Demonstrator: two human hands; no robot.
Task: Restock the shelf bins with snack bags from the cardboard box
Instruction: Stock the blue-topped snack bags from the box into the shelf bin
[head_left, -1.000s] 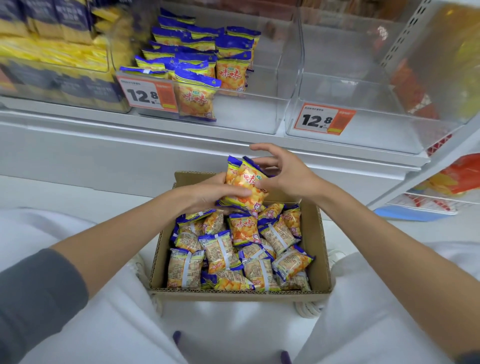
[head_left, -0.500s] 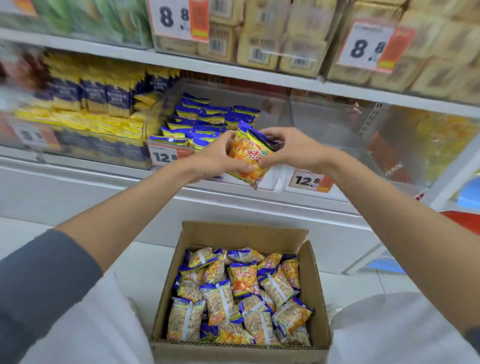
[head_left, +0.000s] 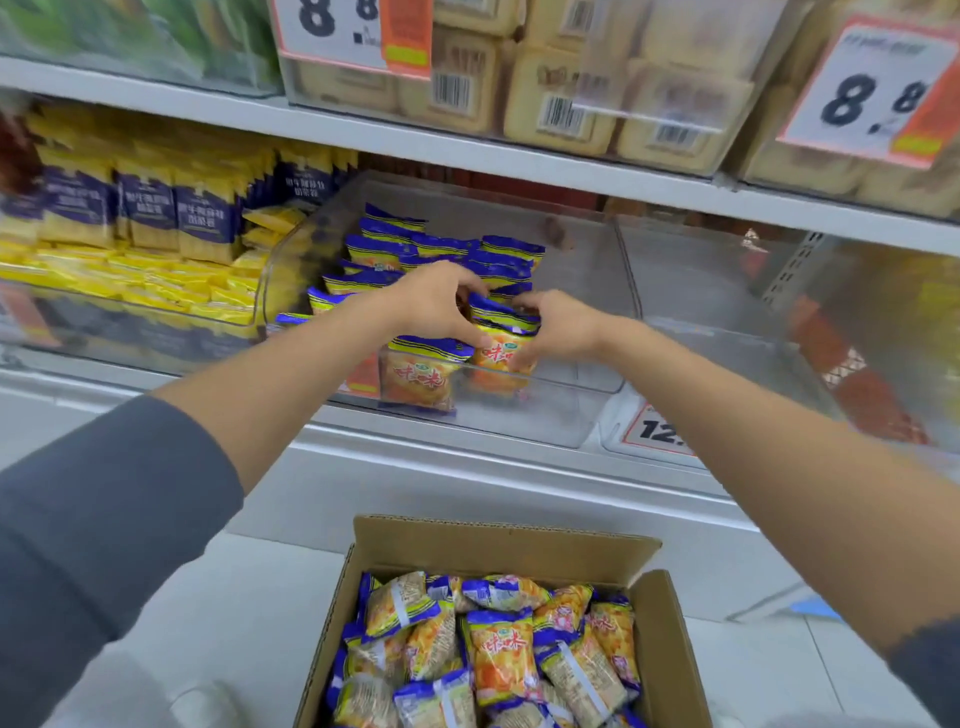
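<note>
While your left hand (head_left: 431, 306) and right hand (head_left: 563, 332) curl round snack bags (head_left: 501, 340) at clear bin (head_left: 571, 410) near wall, seat them upright, right of standing bag (head_left: 418, 379); release once settled.

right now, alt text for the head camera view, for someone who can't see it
The left hand and right hand hold orange-and-blue snack bags upright at the front of a clear shelf bin, which has rows of the same bags behind them. Below, an open cardboard box on the floor holds many more.
</note>
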